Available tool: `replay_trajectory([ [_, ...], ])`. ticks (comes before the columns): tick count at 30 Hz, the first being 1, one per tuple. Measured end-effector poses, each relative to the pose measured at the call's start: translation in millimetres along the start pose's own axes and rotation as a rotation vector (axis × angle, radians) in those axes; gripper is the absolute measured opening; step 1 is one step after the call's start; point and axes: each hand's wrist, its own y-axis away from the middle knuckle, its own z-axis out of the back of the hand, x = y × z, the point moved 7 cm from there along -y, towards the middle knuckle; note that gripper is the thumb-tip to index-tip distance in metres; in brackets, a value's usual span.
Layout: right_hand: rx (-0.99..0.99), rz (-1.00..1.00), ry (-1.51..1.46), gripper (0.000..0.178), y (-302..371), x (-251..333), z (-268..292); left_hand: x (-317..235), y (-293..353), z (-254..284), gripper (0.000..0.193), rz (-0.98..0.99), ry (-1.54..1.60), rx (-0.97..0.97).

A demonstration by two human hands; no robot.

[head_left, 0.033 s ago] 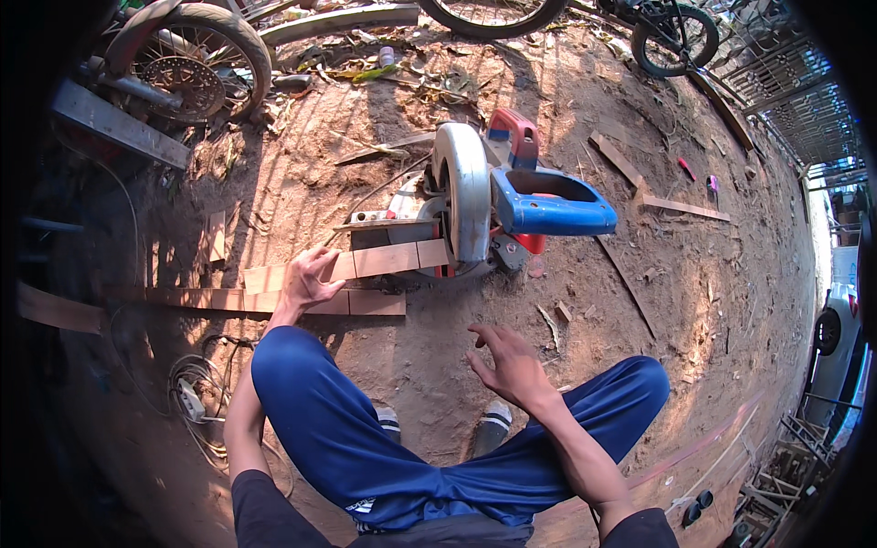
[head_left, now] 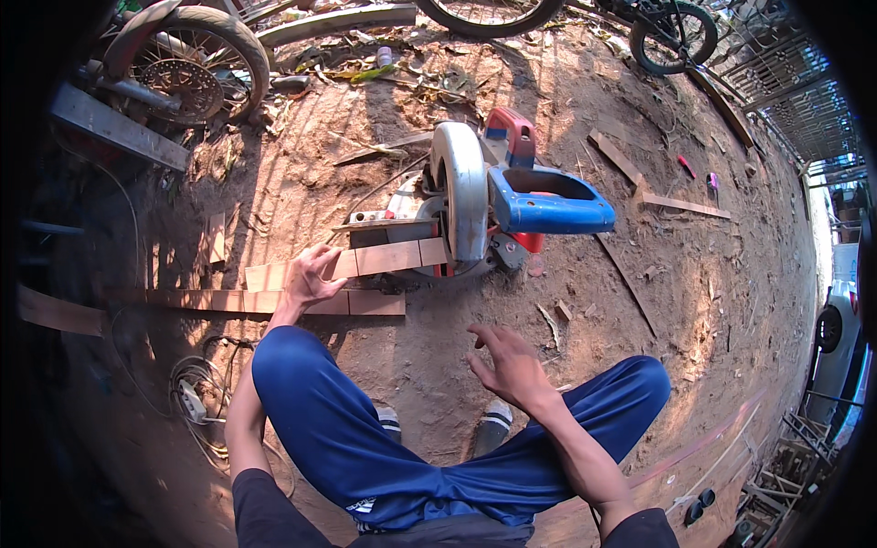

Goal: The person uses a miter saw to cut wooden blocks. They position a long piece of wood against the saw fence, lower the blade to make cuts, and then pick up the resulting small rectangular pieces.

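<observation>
A mitre saw (head_left: 464,187) with a silver blade guard and a blue-and-red handle (head_left: 554,212) stands on the dirt in front of me. On its base lies a flat wooden strip (head_left: 388,258) crossed by dark lines, its right end beside the guard. My left hand (head_left: 312,277) grips this strip toward its left end, thumb and fingers around it. Nearer to me a second marked wooden strip (head_left: 376,303) runs left along the ground. My right hand (head_left: 512,363) hovers between my knees, fingers loosely bent and apart, holding nothing. The guard hides the blade's lower part.
Coiled cable with a white socket block (head_left: 191,402) lies left of my left knee. Wood offcuts (head_left: 685,206) and a pink-handled tool (head_left: 686,166) are on the ground at right. A motorcycle wheel (head_left: 187,64) stands far left, and a metal beam (head_left: 119,126) lies below it.
</observation>
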Motion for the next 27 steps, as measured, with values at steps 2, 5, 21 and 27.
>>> replay_trajectory([
  [2, 0.002, 0.011, 0.006, 0.042, 3, 8, 2, -9, -12, 2, 0.06, -0.049, -0.025, -0.013],
  [5, 0.015, 0.019, 0.027, 0.042, 8, 12, -3, -13, -32, -10, 0.06, -0.025, 0.039, 0.053],
  [21, -0.037, 0.065, 0.001, 0.046, 8, 22, 9, -46, -26, -4, 0.077, -0.116, -0.381, -0.139],
  [27, -0.236, 0.141, 0.077, 0.052, -2, 29, 43, -5, -29, 10, 0.08, -0.007, -0.408, -0.133],
])
